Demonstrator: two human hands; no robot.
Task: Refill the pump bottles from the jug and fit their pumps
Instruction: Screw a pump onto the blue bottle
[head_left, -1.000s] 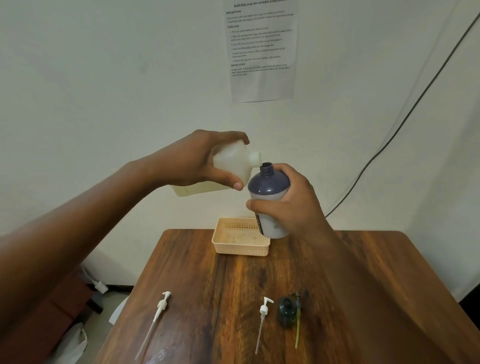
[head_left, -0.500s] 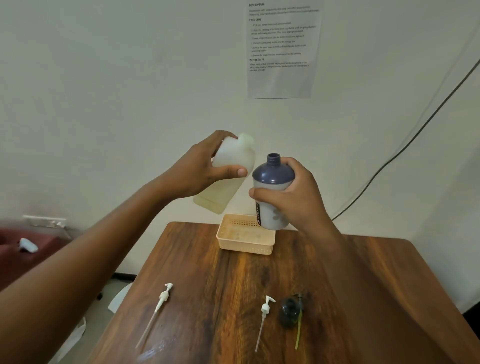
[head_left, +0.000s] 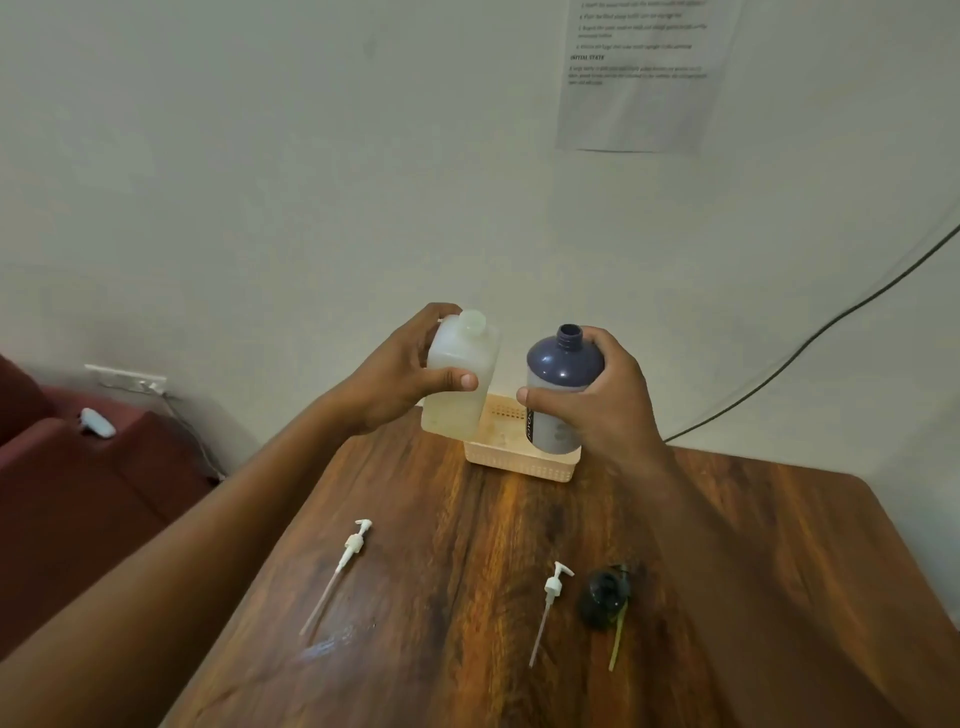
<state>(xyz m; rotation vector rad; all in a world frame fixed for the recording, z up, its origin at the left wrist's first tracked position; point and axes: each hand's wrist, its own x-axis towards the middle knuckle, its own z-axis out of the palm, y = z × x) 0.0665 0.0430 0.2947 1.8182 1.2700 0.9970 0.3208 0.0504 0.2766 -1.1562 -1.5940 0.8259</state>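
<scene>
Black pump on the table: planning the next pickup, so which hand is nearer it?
Right. The right hand grips the purple bottle roughly above the black pump; the left hand holds the jug further left.

Paper (head_left: 644, 78) on wall: top cut off by frame edge, print too small/blurry to read. Right hand (head_left: 602, 400) covers right side of bottle (head_left: 558, 395); label text only partly seen, unreadable. Bottle base hides part of basket (head_left: 519, 462). Left hand (head_left: 400, 379) hides left side of jug (head_left: 460, 379). Dark pump (head_left: 602, 597) blurry, shape unclear. Both forearms cut off at the bottom.
</scene>
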